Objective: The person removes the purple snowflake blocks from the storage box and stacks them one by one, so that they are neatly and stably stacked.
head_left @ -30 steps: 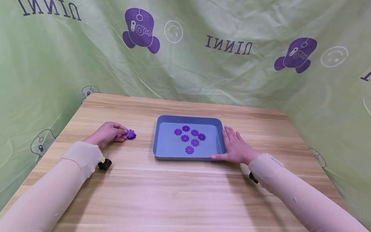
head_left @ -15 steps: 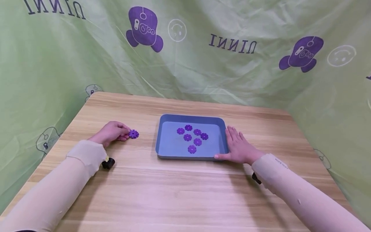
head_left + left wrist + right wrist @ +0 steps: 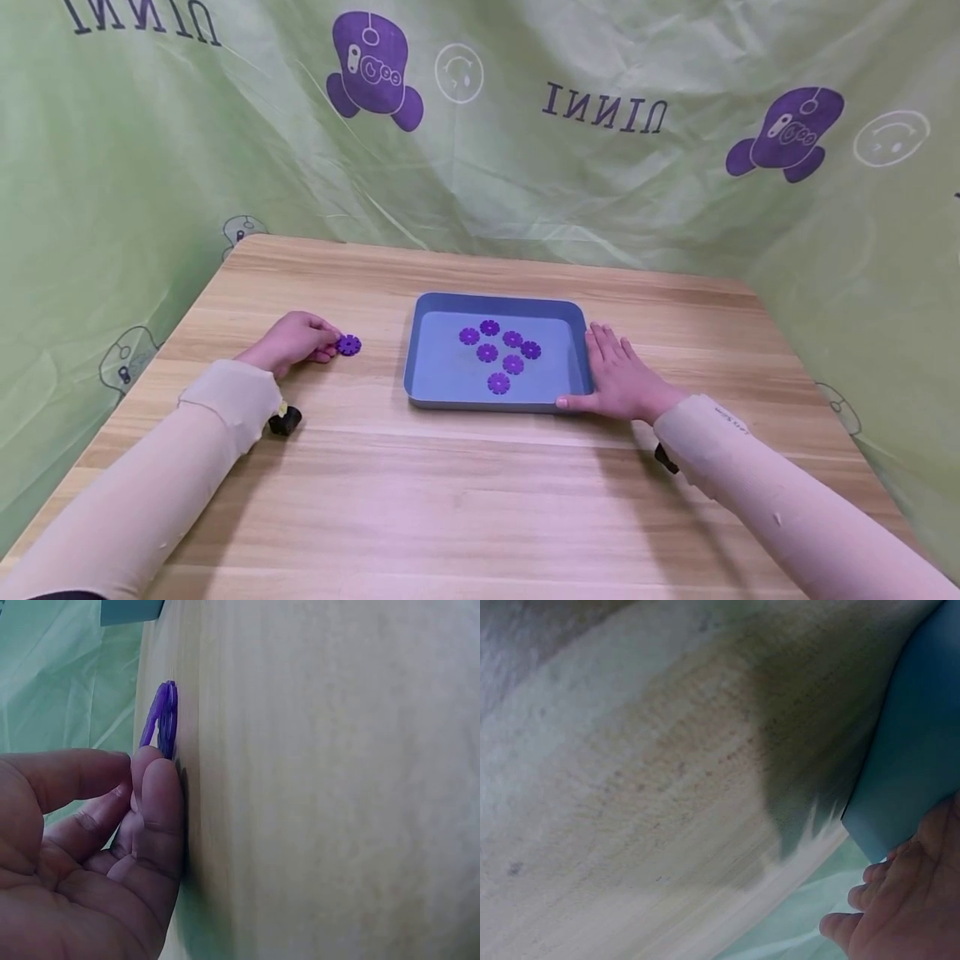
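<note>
On the left side of the table, my left hand pinches a purple flower-shaped plastic disc at its edge. The left wrist view shows this disc tilted against at least one more purple disc standing low over the wood; the fingertips hide their near ends. A blue-grey rectangular tray lies flat at mid-table with several similar notched purple discs spread inside. Against its right wall rests my right hand, fingers straight, thumb at the front corner. In the right wrist view its fingers touch the tray's outer side.
The wooden table stretches toward the body and to both sides. Behind and beside it hangs a green printed curtain. Small black devices sit under both sleeve cuffs.
The discs at my left hand looked offset one second ago and now overlap almost as one from above. The head view has shifted slightly. My right hand stays against the tray.
</note>
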`<state>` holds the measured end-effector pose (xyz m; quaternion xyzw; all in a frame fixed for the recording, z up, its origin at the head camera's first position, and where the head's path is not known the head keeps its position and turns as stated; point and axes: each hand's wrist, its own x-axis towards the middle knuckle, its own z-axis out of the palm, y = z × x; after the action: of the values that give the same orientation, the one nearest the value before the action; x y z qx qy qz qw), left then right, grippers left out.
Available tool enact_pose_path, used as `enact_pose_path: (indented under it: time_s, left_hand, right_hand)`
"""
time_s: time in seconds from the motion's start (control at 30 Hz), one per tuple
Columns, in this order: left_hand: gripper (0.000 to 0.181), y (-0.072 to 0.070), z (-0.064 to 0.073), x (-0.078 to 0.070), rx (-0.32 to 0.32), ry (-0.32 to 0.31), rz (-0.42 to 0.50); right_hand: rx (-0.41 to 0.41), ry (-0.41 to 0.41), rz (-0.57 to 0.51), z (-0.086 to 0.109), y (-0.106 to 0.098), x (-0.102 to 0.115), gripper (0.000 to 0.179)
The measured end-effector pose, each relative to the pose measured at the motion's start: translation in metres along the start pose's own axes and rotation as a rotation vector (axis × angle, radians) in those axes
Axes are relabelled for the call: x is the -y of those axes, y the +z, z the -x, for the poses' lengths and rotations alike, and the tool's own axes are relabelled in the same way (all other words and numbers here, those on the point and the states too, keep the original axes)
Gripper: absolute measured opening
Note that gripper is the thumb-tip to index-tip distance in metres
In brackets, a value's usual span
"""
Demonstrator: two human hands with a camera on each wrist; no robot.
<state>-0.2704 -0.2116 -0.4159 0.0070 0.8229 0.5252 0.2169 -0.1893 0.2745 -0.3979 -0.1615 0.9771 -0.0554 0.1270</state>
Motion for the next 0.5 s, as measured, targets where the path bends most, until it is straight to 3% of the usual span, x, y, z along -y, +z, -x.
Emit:
enact_pose_path:
  time_s: [0.5]
  left_hand:
    - [0.030, 0.0007, 0.0015, -0.0022, -0.009, -0.003, 0.004]
  right_hand:
    - [0.001, -0.007, -0.016, 0.0007, -0.0009, -0.0008, 0.125]
